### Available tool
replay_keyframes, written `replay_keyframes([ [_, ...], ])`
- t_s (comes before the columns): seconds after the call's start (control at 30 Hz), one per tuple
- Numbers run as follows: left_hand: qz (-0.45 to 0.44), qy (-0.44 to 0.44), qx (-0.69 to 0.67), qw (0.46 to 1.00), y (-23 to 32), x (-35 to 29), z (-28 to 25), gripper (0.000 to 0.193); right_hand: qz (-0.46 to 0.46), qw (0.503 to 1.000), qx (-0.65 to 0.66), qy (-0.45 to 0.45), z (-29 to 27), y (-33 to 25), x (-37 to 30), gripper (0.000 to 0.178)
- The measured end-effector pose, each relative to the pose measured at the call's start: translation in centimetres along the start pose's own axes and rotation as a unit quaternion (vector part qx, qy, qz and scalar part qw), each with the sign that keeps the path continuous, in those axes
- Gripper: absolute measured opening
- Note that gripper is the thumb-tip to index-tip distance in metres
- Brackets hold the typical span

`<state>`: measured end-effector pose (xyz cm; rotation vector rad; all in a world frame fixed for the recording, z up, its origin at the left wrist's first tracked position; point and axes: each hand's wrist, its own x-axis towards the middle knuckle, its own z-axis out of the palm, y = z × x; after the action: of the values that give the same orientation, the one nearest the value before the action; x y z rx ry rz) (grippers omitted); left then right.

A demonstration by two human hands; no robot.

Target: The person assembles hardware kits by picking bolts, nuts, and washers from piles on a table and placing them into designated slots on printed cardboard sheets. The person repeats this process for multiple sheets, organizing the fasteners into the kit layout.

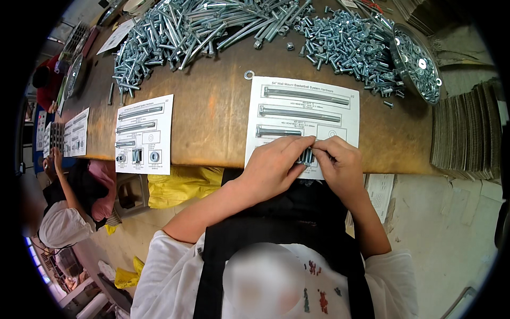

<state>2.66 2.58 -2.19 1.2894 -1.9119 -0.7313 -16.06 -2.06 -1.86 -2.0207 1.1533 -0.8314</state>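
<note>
My left hand and my right hand meet over the lower part of a white printed sheet at the table's front edge. Between them is a small bundle of short silver bolts, side by side. The fingers of my left hand close round the bundle from the left. On the other side, my right thumb and fingertips press against the bolts. My fingers cover part of the bundle, so its full extent is hidden. Bolt pictures on the sheet show above my hands.
Long bolts and short bolts lie heaped along the back. A metal bowl of washers stands at right, near stacked cardboard. One loose washer and another printed sheet lie leftward. A co-worker works at far left.
</note>
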Motion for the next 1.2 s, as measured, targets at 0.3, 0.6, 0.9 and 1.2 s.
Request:
replay_keyframes([
  [0.3, -0.004, -0.005, -0.005, 1.0, -0.2, -0.4, 0.4, 0.054, -0.06, 0.995, -0.071, -0.02, -0.3, 0.4, -0.3, 0.01],
  [0.6, -0.013, 0.008, -0.006, 1.0, 0.8, 0.4, -3.3, 0.052, -0.028, 0.998, -0.049, 0.011, -3.0, -0.2, 3.5, 0.02],
  [0.9, -0.096, 0.222, 0.206, 0.948, -15.1, 13.8, -7.6, 0.026, -0.147, 0.943, -0.298, -0.031, 2.8, 4.3, 21.3, 0.015],
  [1.2, -0.176, 0.051, -0.102, 0.978, -5.1, 3.5, -10.5, 0.015, -0.079, 0.98, -0.079, -0.164, -0.3, -3.9, 11.0, 0.011],
])
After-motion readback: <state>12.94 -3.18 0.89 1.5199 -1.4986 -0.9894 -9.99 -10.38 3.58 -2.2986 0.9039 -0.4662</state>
